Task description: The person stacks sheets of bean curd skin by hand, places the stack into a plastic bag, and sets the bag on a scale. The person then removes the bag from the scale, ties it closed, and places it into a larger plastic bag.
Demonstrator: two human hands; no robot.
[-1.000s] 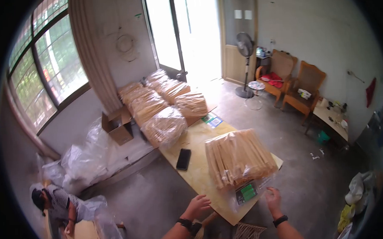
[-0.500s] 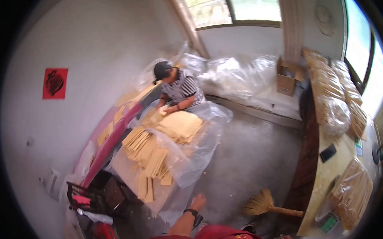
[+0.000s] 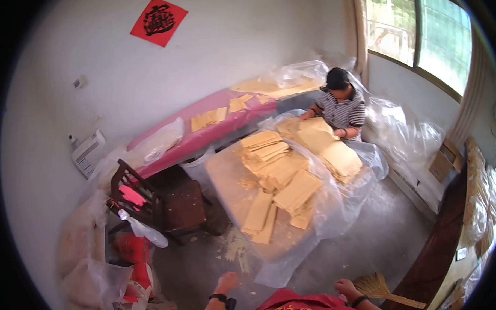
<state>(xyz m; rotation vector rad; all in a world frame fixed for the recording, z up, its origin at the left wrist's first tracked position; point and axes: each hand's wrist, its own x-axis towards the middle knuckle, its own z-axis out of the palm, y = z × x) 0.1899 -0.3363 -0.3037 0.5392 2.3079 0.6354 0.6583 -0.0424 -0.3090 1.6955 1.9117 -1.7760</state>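
Pale walls (image 3: 244, 40), hung with a red diamond-shaped poster (image 3: 159, 21). Daylight through a window (image 3: 391, 32) between beige curtains (image 3: 360, 42). Grey floor (image 3: 384, 232), dark wooden slat-backed chair (image 3: 183, 205) near a long pink-covered surface (image 3: 176, 133) along the wall.

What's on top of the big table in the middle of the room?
Piles of flat yellow pieces lie on the table, and see-through plastic hangs over its edge. The tabletop under the piles is covered, so I can't see what's beneath them.

A small workshop, its low table (image 3: 227, 175) piled with flat tan sheets (image 3: 298, 189).
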